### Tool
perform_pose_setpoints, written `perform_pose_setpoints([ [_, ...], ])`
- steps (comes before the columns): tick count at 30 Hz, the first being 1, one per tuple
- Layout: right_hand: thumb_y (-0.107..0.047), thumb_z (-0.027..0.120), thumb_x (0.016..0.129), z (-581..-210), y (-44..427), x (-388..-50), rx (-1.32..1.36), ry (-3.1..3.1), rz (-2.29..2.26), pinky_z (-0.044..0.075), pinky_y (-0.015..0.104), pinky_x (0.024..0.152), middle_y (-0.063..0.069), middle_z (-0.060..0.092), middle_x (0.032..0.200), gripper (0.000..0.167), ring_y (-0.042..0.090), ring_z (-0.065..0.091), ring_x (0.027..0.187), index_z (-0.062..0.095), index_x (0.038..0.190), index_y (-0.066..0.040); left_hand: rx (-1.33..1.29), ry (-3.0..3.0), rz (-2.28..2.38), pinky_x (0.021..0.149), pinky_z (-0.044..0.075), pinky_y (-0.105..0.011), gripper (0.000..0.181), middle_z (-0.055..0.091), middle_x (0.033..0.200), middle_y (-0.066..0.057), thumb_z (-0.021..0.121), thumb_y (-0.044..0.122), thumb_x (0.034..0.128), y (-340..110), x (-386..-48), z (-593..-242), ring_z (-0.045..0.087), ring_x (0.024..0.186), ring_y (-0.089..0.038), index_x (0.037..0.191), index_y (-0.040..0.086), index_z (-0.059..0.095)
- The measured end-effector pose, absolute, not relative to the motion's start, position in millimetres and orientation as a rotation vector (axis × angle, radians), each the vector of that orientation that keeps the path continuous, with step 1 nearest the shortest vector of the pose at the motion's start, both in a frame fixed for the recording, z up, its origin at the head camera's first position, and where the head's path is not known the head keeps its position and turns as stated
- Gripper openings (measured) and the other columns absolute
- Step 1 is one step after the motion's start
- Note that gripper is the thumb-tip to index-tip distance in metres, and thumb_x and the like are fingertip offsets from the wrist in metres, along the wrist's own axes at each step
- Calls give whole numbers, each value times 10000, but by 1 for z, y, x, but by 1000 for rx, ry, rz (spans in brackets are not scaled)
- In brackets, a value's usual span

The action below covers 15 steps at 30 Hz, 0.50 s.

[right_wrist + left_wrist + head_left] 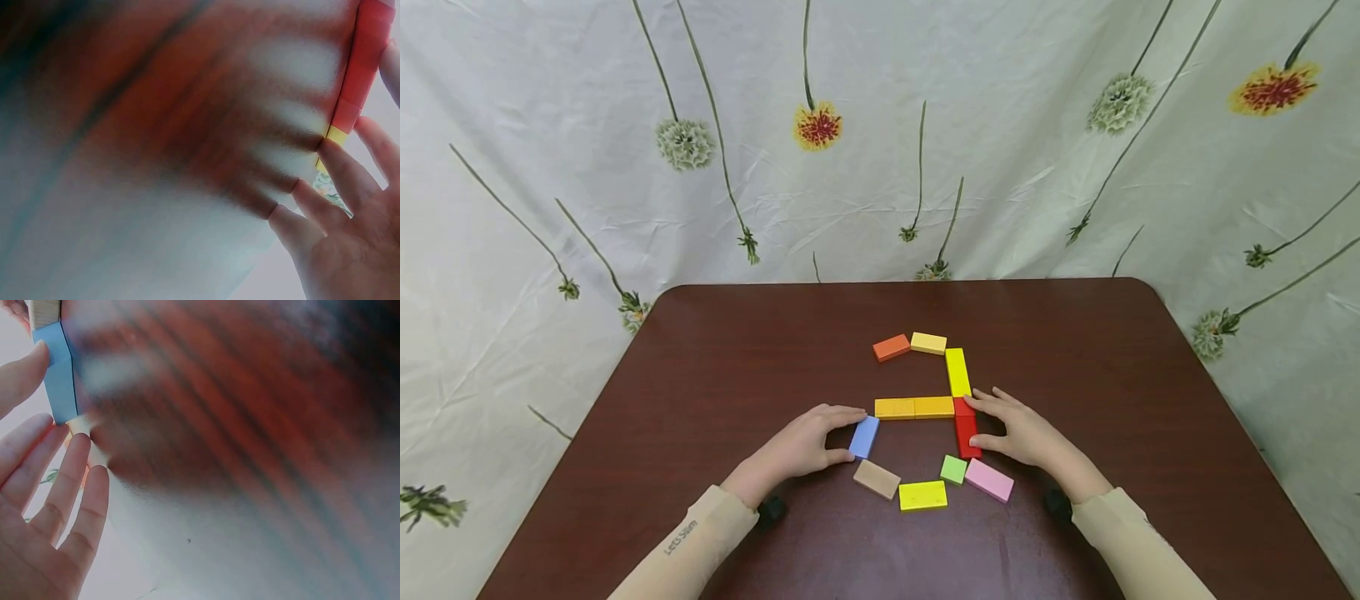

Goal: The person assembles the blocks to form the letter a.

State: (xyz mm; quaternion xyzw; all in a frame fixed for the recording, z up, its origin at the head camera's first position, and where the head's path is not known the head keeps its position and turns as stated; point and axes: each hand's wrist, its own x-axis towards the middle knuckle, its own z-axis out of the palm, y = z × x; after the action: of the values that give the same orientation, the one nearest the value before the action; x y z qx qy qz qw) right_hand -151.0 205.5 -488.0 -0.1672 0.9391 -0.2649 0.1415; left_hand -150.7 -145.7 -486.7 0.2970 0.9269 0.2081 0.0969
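Note:
The left hand (808, 440) holds a blue block (864, 437) lightly, index finger at its far end and thumb low on its outer side. A tan block (877, 479) lies just in front of it. Over at the right, the right hand (1021, 429) touches the outer side of the red blocks (967, 435) with thumb and index finger; its other fingers are extended. These red blocks adjoin a long yellow block (958, 372) and a row of two orange-yellow blocks (914, 407). In the right wrist view, the thumb lies against the red side (364, 56).
Nearer the person lie a yellow block (923, 496), a green block (953, 469) and a pink block (989, 480). Farther back are an orange block (891, 347) and a pale yellow block (928, 342). All rest on the dark brown table (737, 350), before a floral cloth (865, 192).

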Motion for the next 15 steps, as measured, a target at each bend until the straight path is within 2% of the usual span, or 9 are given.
perform_pose_setpoints([
  [15,-337,742,869,-488,206,-150,-490,2719,-762,414,636,1024,154,429,1531,670,445,295,1437,494,1459,-141,835,2751,634,1040,460,-467,583,590,1391,-61,775,221,853,-144,-150,-487,545,1270,-262,1387,106,571],
])
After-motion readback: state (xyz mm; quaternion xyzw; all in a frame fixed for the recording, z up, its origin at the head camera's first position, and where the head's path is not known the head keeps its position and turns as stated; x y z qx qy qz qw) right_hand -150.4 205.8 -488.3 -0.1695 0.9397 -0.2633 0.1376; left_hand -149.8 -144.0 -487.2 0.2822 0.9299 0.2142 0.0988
